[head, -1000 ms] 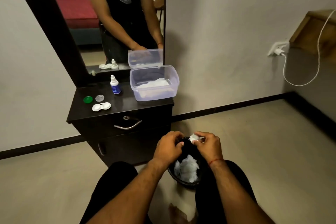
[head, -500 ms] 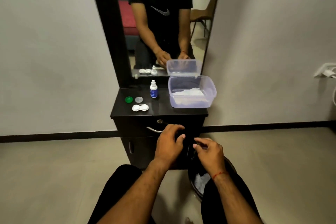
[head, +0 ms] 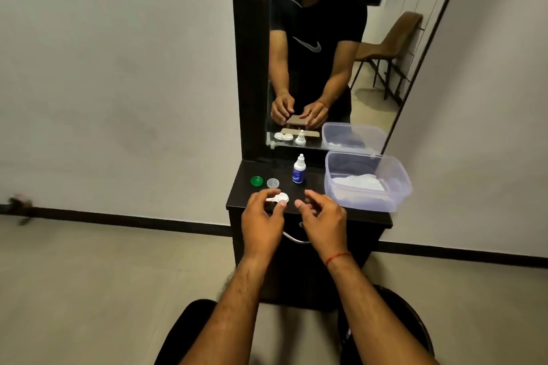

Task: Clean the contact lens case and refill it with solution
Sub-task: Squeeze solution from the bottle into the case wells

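The white contact lens case [head: 281,197] lies on the black dresser top [head: 314,201] near its front edge. My left hand [head: 261,218] is over its left half, with index finger and thumb curled round it. My right hand [head: 323,216] hovers just to the right of the case, fingers loosely curled and holding nothing. Behind the case lie a green cap [head: 256,181] and a clear cap [head: 272,183], both off the case. The small white and blue solution bottle [head: 299,171] stands upright farther back with its cap on.
A clear plastic box [head: 394,187] holding white tissues sits on the dresser's right side. A mirror [head: 326,68] rises behind the dresser. A drawer handle [head: 293,238] is below my hands. A black bin [head: 412,329] stands on the floor at lower right.
Both hands rose from the bin, where the right held a tissue, to the dresser top. The left hand has taken hold of the lens case, and the view tilted upward.
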